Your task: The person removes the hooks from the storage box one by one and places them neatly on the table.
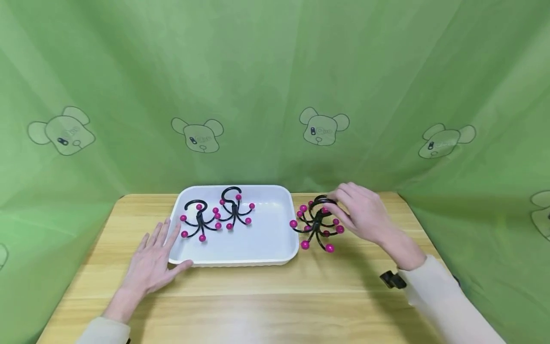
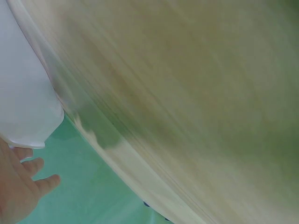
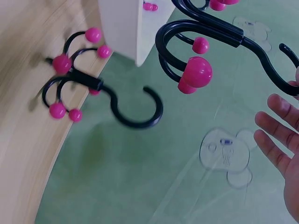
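My right hand [image 1: 361, 210] pinches the curved top of a black claw hanger hook [image 1: 317, 223] with pink ball tips, to the right of the white tray [image 1: 240, 255]. In the right wrist view this hook [image 3: 219, 31] hangs above the table, apart from a second, similar hook [image 3: 86, 79] that stands on the wood. Two more such hooks, a left one [image 1: 199, 220] and a farther one [image 1: 234, 208], stand inside the tray, curved ends up. My left hand [image 1: 150, 265], fingers straight and spread, touches the tray's left edge; it holds nothing.
The tray sits toward the back of a light wooden table [image 1: 275, 306]. A green curtain [image 1: 266, 95] with bear-head prints hangs close behind the table and along both sides.
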Motion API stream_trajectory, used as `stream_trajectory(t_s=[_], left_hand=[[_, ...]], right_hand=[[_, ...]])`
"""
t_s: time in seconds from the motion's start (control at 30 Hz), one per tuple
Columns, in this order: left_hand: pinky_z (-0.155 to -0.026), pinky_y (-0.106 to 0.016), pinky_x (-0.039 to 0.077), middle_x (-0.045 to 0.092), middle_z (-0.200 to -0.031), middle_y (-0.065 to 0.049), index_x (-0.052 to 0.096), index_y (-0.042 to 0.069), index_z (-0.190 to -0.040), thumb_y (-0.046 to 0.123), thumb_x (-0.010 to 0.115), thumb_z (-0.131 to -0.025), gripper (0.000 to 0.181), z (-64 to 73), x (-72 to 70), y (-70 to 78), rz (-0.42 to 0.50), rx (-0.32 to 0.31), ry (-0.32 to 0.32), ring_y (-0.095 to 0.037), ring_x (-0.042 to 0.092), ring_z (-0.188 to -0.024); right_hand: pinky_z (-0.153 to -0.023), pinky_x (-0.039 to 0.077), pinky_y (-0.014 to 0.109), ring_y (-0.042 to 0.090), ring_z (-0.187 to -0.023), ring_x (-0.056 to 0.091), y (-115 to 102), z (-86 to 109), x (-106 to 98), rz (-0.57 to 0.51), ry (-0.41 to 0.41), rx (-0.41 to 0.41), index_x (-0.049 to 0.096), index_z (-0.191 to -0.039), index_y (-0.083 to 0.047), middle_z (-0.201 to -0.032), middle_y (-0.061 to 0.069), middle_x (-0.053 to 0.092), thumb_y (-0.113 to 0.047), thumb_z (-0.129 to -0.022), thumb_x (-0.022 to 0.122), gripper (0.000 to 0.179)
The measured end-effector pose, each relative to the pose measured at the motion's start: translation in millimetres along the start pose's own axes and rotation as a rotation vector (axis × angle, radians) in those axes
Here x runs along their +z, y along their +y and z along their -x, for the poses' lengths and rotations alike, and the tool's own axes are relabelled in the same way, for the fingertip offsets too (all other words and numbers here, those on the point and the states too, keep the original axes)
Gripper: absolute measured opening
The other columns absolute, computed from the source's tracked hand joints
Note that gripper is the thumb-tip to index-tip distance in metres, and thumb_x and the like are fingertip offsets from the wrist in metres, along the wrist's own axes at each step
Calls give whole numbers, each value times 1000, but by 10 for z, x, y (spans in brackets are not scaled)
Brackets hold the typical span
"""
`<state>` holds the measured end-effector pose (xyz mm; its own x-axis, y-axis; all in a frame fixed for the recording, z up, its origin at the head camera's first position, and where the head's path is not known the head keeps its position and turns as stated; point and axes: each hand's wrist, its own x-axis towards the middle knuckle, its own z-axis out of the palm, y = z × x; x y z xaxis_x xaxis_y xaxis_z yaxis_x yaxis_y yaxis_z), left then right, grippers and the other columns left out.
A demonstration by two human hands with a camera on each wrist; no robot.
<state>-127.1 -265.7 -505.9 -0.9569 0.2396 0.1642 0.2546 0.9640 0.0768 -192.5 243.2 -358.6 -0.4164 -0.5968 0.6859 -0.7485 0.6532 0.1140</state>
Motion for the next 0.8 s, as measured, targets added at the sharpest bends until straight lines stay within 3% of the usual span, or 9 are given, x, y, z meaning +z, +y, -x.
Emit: stream_trajectory(t_s=[0.27,0.57,0.8], left_hand=[[-129,-68,27,19,-175,-25,21,11,-169,78,56,-92,109,-9,5,5,8,-10,-6,-48,26,-160],[-129,-68,27,19,-175,-25,19,12,-170,78,56,-92,109,-11,25,8,8,-10,-6,-48,26,-160],[-129,-67,27,19,-175,-25,20,11,-170,78,56,-91,109,-8,13,10,7,-14,-10,-48,26,-160]], right_hand=[[-58,57,41,22,-72,66,182,247,-212,11,-11,75,71,-97,-5,-87,7,73,-52,-112,40,58],[-57,59,39,21,-71,66,346,526,-388,11,-78,235,71,-103,-4,-92,10,76,-27,-102,68,24],[-59,59,39,23,-71,66,476,736,-400,23,-120,344,72,-109,-6,-100,12,78,-21,-98,73,19]])
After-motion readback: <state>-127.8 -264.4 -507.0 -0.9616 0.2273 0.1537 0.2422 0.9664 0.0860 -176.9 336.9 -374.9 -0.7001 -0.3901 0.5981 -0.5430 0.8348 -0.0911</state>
